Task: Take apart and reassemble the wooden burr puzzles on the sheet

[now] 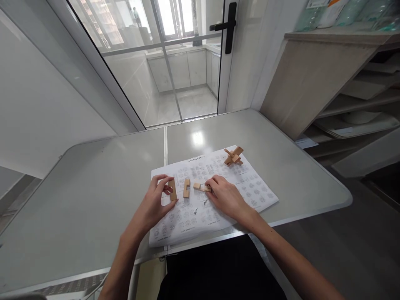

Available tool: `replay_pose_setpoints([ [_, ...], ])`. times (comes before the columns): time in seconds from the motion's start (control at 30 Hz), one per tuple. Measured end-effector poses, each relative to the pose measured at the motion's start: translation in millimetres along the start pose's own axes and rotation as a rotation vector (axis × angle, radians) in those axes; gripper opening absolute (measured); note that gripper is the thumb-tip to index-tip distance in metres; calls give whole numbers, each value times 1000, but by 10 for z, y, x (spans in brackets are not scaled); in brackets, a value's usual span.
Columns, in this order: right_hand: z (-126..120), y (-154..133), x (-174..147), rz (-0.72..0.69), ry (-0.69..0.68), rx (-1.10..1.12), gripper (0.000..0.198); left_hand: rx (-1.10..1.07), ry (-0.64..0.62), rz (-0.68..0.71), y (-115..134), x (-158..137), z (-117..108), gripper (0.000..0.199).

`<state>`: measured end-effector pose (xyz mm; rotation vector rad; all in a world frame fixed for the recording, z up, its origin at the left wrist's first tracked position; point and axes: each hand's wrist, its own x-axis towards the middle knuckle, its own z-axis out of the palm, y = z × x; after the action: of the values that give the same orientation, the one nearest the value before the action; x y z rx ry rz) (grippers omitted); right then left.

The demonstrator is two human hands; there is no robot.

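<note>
My left hand (pixel 158 198) holds a wooden puzzle block (pixel 173 192) between thumb and fingers at the left side of a printed sheet (pixel 187 225). To its right, a notched wooden block (pixel 186 188) lies untouched on the paper. My right hand (pixel 225 196) has its fingertips closed on the right end of another notched block (pixel 197 186), whose left end shows. Farther back on the sheet sits an interlocked wooden burr puzzle (pixel 233 156), its bars crossing each other. The sheet carries rows of small printed diagrams.
The pale folding table (pixel 103 200) has a seam running down its middle. Behind it stands a glass door (pixel 187 75) with a black handle (pixel 230 27). A wooden shelf unit (pixel 318 71) with dishes and bottles rises at the right.
</note>
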<state>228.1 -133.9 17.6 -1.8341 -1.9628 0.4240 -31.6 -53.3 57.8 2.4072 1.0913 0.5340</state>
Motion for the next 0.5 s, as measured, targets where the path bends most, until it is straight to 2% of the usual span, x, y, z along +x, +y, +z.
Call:
replay_pose_setpoints([
  [0.2,-39,13,-66,-16,65,88,14,-3,-79,-6,196,4,-51,54],
  [0.27,-77,-10,-109,-59,101,191,15,-18,-104,-18,260,-1,-48,54],
  [0.5,-176,-177,-256,-197,204,573,18,-27,-102,71,451,-11,-25,52],
])
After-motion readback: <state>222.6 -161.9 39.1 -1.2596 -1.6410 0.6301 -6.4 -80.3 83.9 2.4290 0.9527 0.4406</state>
